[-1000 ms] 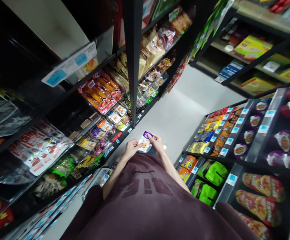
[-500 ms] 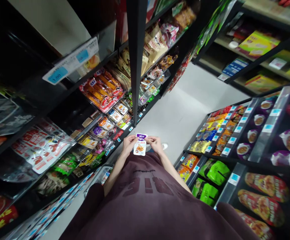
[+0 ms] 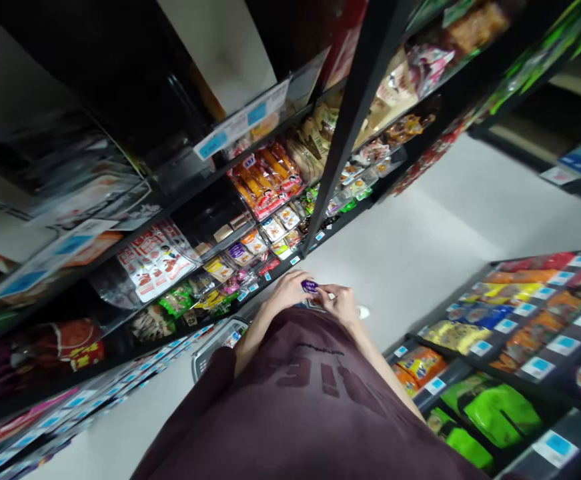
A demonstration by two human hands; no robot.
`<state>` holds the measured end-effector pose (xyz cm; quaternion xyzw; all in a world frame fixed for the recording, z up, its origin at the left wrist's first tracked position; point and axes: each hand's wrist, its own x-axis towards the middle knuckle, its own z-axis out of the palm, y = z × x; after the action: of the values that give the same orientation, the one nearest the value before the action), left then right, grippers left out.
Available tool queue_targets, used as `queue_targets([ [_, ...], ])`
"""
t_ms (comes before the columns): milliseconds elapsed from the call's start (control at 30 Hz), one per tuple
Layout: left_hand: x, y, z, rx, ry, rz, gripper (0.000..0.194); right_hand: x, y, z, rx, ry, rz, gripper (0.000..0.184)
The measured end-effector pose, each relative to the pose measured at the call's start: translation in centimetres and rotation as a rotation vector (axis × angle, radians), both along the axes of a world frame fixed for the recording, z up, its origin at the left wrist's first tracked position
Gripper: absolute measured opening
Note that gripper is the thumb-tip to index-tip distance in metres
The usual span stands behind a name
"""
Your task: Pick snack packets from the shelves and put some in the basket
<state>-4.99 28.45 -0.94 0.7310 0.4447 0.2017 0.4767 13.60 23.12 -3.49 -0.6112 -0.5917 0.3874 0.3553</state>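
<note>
Both hands are together at the shopper's waist, a small purple pkt pinched between them: L hand curled round its left side, R hand w/ fingertips on its right (lower half's mostly covered, can't read it from here). Up & left of the hands, red snack packs fill a shelf; green bags sit down to their right; white shoe shows just past R hand.
</note>
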Motion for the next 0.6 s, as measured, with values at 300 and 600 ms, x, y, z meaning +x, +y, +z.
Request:
queue_targets([
  [300,-5.0,0.0,-0.5,0.1,0.336,-0.071,0.025,-1.6,-0.8,0.9,0.038,0.142,0.076,0.027],
  [600,-15.3,6.3,-2.4,0.065,1.003,0.357,0.035,1.5,-3.2,-2.2,-0.116,0.017,0.007,0.037],
])
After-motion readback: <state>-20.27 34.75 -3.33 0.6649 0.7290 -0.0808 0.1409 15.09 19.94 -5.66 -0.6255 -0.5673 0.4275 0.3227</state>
